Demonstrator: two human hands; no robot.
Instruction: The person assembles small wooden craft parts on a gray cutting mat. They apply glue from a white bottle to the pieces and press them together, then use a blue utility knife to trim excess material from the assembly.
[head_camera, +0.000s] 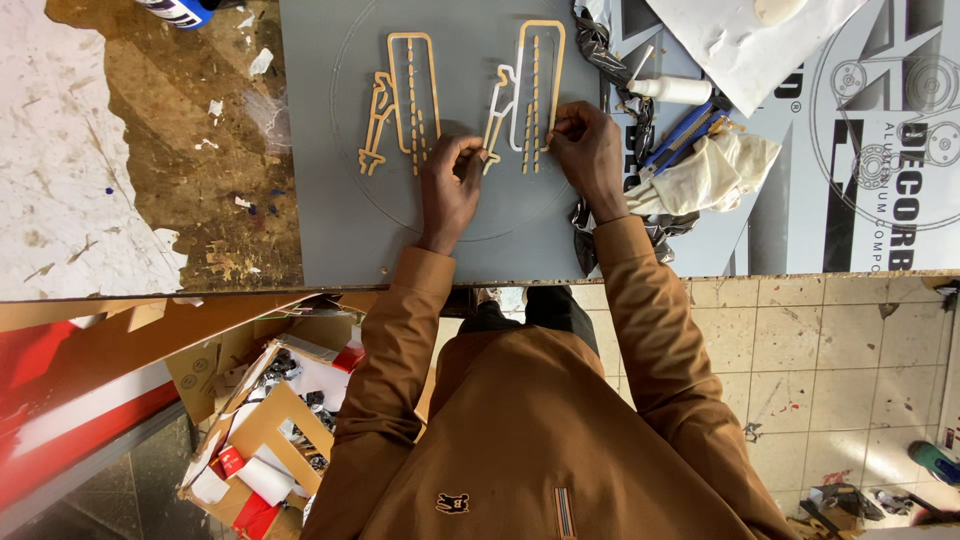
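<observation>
Overhead, the head view showed a grey sheet (320, 200) lying on the surface (60, 150), its near edge flush with the surface's near edge. Two tan cut-out outline shapes lay on the sheet toward its far edge: the left cut-out (405, 100) lay untouched, and the right cut-out (528, 95) sat just beside it, partly edged with a white strip (503, 85). The left hand (452, 185) rested curled on the sheet, its fingertips (470, 152) pressed together on the lower left end of the right cut-out. The right hand (588, 150) pinched the lower right end of the same cut-out between thumb and fingers. Both sleeves were brown.

Just past the sheet's right edge lay a white glue bottle (672, 89), a blue utility knife (680, 135), a crumpled pale cloth (715, 165) and dark crinkled film (590, 35). Further right, a large grey-and-white printed panel (880, 150) with black lettering and wheel-like emblems covered the surface's right end; a white sheet (740, 35) lay over its far corner. At the far left edge stood a blue-and-white container (180, 10), and the bare surface there was brown and white with paint wear.

Below the near edge, on the floor, sat an open cardboard box (265, 430) holding small dark and red-and-white pieces, beside a red board (70, 400). To the right lay pale, stained floor tiles (800, 350).
</observation>
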